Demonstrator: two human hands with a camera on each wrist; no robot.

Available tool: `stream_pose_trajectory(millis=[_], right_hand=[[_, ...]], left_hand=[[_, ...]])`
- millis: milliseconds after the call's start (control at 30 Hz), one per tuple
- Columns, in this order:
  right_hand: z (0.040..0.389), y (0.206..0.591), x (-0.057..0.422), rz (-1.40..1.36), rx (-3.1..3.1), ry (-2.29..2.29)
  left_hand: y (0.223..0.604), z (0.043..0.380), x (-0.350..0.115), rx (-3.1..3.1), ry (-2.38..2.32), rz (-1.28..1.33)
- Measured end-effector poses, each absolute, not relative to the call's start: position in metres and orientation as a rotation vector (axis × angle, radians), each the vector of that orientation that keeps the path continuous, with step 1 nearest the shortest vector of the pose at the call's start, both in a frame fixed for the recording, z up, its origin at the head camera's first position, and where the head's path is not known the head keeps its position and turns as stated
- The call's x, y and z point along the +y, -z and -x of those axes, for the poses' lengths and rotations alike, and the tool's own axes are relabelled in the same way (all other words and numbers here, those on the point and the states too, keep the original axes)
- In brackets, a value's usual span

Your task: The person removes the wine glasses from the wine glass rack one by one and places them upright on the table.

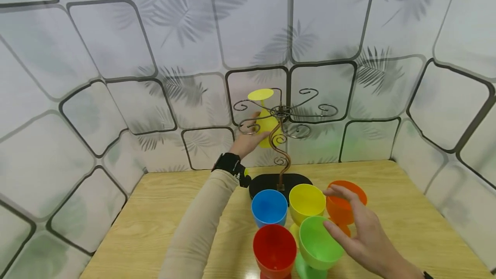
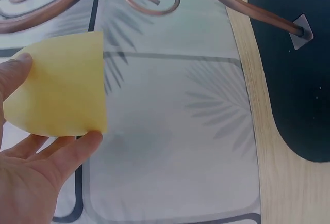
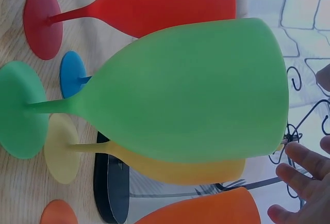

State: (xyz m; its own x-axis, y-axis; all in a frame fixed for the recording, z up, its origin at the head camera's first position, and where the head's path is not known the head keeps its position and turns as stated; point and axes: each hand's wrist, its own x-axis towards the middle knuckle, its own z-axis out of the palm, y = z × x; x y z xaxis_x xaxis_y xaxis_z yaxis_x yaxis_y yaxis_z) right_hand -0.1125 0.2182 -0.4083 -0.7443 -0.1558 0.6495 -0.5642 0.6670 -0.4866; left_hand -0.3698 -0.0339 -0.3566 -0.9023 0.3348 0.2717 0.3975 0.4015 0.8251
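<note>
My left hand (image 1: 246, 141) holds a yellow plastic goblet (image 1: 267, 126) upside down, its round foot on top. In the left wrist view, the thumb and fingers grip the bowl (image 2: 62, 87) from two sides. The goblet is at the left arms of a metal wine glass rack (image 1: 281, 112) with curled wire arms. My right hand (image 1: 368, 240) is over the upright green goblet (image 1: 319, 244) and orange goblet (image 1: 341, 208), fingers spread and holding nothing. The right wrist view has its fingers beyond the green goblet's rim; whether they touch anything I cannot tell.
Upright blue (image 1: 270, 208), red (image 1: 275, 251) and yellow (image 1: 307, 203) goblets stand close together with the green and orange ones. Behind them is the rack's black oval base (image 1: 259, 183) on the wooden table (image 1: 162, 201). A patterned wall (image 1: 186, 98) encloses the back and sides.
</note>
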Motion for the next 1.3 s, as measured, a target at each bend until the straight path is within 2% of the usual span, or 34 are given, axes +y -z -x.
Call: stream_pose_trajectory(millis=[600, 933, 1300], right_hand=[[0.113, 0.410, 0.215, -0.570, -2.303, -0.971], [0.115, 0.411, 0.214, -0.580, -2.301, -0.984], [0.114, 0.411, 0.213, -0.563, -2.302, -0.993]], left_hand=[[0.361, 0.371, -0.054, -2.545, 1.600, 0.503], [0.368, 0.367, -0.069, -2.593, 1.325, 0.603], [0.379, 0.351, -0.093, -2.559, 1.379, 0.681]])
